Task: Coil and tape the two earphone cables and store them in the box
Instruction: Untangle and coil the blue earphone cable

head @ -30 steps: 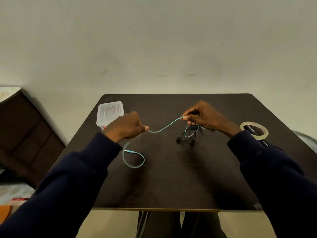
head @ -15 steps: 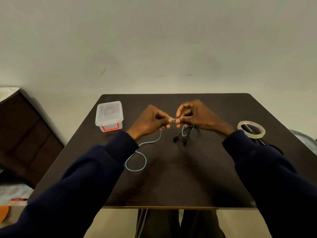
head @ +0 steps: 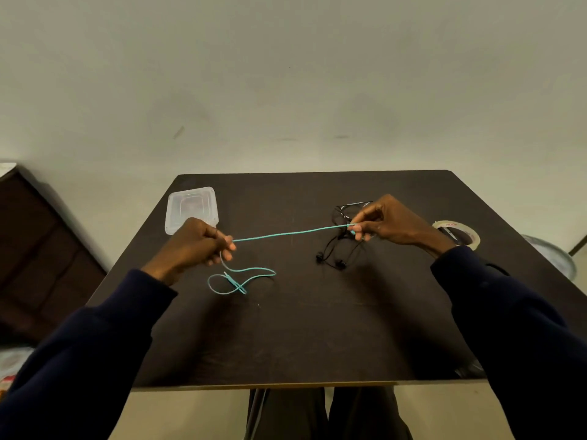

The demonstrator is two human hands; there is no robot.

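Note:
A teal earphone cable point(head: 289, 233) is stretched taut between my two hands above the dark table point(head: 317, 328). My left hand point(head: 197, 242) grips it at the left, and the slack end lies looped on the table below that hand. My right hand point(head: 384, 222) pinches the cable's other end. A black earphone cable point(head: 333, 249) lies loose on the table under and beside my right hand, its earbuds toward me. The clear plastic box point(head: 190, 204) with its lid on stands at the table's back left, just behind my left hand.
A roll of clear tape point(head: 457, 233) lies flat at the table's right, partly behind my right wrist. A dark wooden cabinet point(head: 38, 249) stands to the left of the table. A pale wall is behind it.
My hands, close together half a second ago, have pulled apart, drawing the teal cable straight. The slack loop on the table has grown smaller and shifted.

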